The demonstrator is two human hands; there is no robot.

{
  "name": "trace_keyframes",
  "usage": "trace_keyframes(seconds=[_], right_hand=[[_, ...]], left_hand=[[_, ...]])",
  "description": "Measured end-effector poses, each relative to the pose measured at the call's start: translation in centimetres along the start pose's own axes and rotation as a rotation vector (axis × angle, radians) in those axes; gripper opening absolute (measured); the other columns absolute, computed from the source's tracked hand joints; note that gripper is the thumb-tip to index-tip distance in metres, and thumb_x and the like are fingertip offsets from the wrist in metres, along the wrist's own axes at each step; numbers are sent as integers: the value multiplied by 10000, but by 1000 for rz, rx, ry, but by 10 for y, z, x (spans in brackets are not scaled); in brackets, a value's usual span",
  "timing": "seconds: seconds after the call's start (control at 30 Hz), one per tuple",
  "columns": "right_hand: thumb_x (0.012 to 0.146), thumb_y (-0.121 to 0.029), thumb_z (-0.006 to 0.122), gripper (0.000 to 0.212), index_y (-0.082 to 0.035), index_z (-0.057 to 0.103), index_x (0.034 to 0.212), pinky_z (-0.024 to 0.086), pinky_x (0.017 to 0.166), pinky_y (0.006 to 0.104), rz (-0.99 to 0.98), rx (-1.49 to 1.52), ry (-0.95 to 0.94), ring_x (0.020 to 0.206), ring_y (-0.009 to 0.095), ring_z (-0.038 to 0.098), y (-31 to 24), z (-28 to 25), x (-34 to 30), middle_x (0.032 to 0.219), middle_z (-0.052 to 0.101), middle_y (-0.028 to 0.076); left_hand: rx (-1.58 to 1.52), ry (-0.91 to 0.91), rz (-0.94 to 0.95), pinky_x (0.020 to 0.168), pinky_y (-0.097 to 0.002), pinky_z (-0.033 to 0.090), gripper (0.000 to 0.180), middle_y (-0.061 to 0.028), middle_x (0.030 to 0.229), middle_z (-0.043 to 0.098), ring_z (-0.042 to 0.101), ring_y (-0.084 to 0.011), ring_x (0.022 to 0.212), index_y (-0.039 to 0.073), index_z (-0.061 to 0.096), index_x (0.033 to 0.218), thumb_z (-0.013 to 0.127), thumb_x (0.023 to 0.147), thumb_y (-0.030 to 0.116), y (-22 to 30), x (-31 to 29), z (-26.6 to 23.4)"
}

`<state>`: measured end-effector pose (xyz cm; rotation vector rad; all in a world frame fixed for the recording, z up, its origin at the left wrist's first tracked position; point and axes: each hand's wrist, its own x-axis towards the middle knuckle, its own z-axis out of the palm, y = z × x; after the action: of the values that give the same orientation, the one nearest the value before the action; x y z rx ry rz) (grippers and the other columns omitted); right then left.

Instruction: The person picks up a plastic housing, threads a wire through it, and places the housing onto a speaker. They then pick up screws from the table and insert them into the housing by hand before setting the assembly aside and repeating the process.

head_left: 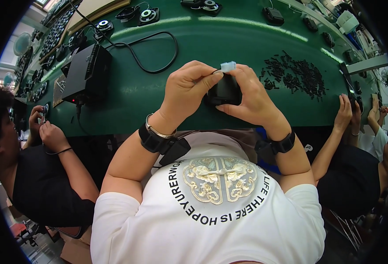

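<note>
Dark lettering (pixel 208 221) curves beneath a gold embroidered emblem (pixel 220 174) on the white shirt (pixel 203 244). Beyond, over the smooth green bench (pixel 136 94), the right hand (pixel 252 94) grips a boxy black case (pixel 222 93); the left hand (pixel 188 83) pinches a thin dark lead (pixel 215 71) beside a pale-blue piece (pixel 228 66). Farther off lie a slotted black unit (pixel 88 72), scattered black slivers (pixel 294 80) and round-coned speakers (pixel 148 16).

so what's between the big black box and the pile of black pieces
The head view shows a looped cable, then the left hand, a black case, a pale plug and the right hand.
</note>
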<state>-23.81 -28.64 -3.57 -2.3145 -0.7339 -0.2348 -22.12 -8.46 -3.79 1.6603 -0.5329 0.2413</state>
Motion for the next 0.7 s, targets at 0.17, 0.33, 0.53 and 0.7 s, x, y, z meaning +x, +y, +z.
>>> trace_keyframes(seconds=[0.17,0.33,0.53,0.7], right_hand=[[608,-234,858,732,-36,530,1232,434,946,456,5,60,15,1105,378,537,-1,0,4,1203,550,190],[606,-214,858,724,-36,535,1229,453,932,446,66,-24,-6,1102,375,551,-1,5,1,1198,558,181],[607,-181,866,715,-26,539,1223,471,940,424,92,-10,4,1112,371,558,-1,13,-6,1186,572,176],[607,-194,872,721,-26,545,1228,469,946,424,103,-19,-1,1114,370,557,1,13,-6,1191,570,178]], left_hand=[[-715,25,-506,654,-234,514,121,-36,833,681,613,-95,709,1,718,912,725,894,120,-2,8,-2],[-651,-20,-278,654,-217,512,167,-24,847,676,600,-77,714,-8,713,926,715,912,158,2,11,-6],[-597,-88,-487,652,-249,498,127,-62,900,681,610,-110,727,-7,713,964,693,910,107,6,19,-8],[257,-264,-114,629,-264,479,123,-18,847,648,603,-98,728,1,698,939,706,889,114,-13,4,-6]])
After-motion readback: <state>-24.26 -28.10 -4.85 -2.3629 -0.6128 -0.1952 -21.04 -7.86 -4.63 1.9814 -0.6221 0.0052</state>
